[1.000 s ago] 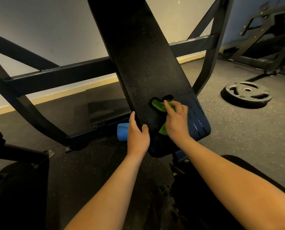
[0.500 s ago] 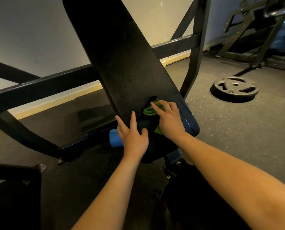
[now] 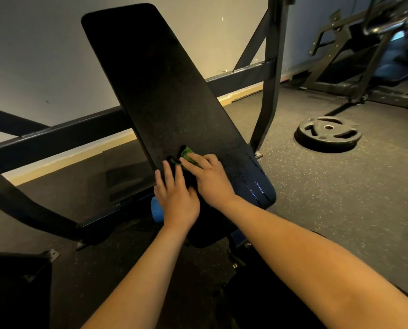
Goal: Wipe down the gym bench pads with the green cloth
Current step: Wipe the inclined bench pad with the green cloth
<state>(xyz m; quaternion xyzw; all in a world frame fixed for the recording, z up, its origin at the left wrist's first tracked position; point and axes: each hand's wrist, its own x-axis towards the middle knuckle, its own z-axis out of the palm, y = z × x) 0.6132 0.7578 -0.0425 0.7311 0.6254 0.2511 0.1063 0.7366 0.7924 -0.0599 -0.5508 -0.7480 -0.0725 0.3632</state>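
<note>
Both hands are down on the pad (image 3: 165, 91), a long black slab leaning away, top end up at 11 o'clock, lower end down at 5 o'clock; the right hand (image 3: 210, 179) lies low on it, palm down, fingers reaching toward 10 o'clock and only slightly bent, pressing the cloth (image 3: 188, 155) flat on the surface rather than clutching it; the cloth is green and bunched, mostly covered, peeking out at 11 o'clock of the knuckles; a dark fold sits just left of it, cloth or shadow, hard to tell; the left hand (image 3: 176, 200) sits close beside, at 8 o'clock of the right one, fingers straight and relaxed on the pad's left edge, gripping nothing; its thumb is touching or almost touching the right hand, cannot tell which; wet streaks (image 3: 257, 186) glisten on the pad's lower corner, at 4 o'clock of the right hand; a blue roller (image 3: 157, 211) pokes out by the left hand at 8 o'clock; behind the pad a dark crossbar (image 3: 55, 136) runs from 9 o'clock toward 2 o'clock and meets an upright (image 3: 268, 91) at 1 o'clock; a plate (image 3: 328, 134) lies flat on the speckled floor (image 3: 340, 210) at 2 o'clock, well apart from the pad; another machine (image 3: 374, 65) stands blurred at far 1 o'clock; a pale wall (image 3: 43, 55) fills 10 o'clock.
</note>
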